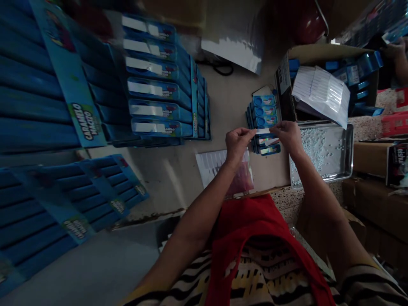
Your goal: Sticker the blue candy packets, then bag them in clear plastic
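A narrow white sticker strip [262,131] is stretched between my two hands, just over a short row of blue candy packs [264,111] on the table. My left hand [238,142] pinches its left end between thumb and fingers. At the other end, my right hand [289,135] is closed on the strip in a similar pinch. The nearest packs in the row show pale strips on their ends, while the farther ones show bare round marks. Below my left hand lies a sticker sheet [212,165], partly covered by my forearm.
Tall stacks of blue packs [153,87] stand at the left. On the right are a cardboard box [287,91] of blue packs topped with label sheets [321,91], and a metal tray [349,153] of small pale pieces. Black scissors [223,70] lie at the back. Another person's hand [398,55] shows far right.
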The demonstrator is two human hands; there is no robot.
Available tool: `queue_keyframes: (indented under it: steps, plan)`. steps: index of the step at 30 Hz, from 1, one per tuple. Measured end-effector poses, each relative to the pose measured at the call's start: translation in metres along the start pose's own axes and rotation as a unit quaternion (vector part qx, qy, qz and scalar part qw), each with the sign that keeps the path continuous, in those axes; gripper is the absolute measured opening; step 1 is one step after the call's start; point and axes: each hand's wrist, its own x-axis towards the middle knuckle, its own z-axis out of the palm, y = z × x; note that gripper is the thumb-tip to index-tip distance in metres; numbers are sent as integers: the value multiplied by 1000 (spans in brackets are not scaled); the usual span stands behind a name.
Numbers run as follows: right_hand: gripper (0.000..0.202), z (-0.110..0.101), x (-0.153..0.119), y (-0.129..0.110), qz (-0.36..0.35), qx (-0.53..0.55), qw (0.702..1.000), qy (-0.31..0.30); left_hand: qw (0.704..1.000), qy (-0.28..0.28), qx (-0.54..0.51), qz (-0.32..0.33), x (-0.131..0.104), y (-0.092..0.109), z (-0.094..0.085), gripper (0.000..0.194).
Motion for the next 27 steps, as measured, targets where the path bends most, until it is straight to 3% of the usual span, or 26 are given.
queue_keyframes:
  steps: [3, 14, 18, 21, 23, 26, 27]
  plan:
    - [16, 2, 8, -1, 5, -83, 997, -1, 1000, -1, -6, -10, 5, -5, 0, 26]
    - [15, 10, 17, 5, -1, -127, 992, 11, 999, -1, -33, -34, 8, -16, 1, 29]
    - [30, 9, 23, 14, 25, -106, 993, 55, 985, -44, -76, -151, 24, -26, 2, 32]
    - [37, 4, 25, 18, 31, -41, 998, 31, 966, -80, -67, -235, 35, -33, 2, 36]
    - [37, -2, 24, 17, 24, 16, 999, 22, 978, -30, -37, -203, 35, -33, 1, 36]
    - [38, -12, 19, 10, 6, 97, 995, 39, 993, 116, 7, -16, 15, -17, -4, 31]
    - [40, -15, 17, 7, -1, 115, 992, 46, 991, 126, 13, 38, 5, -9, -5, 29]
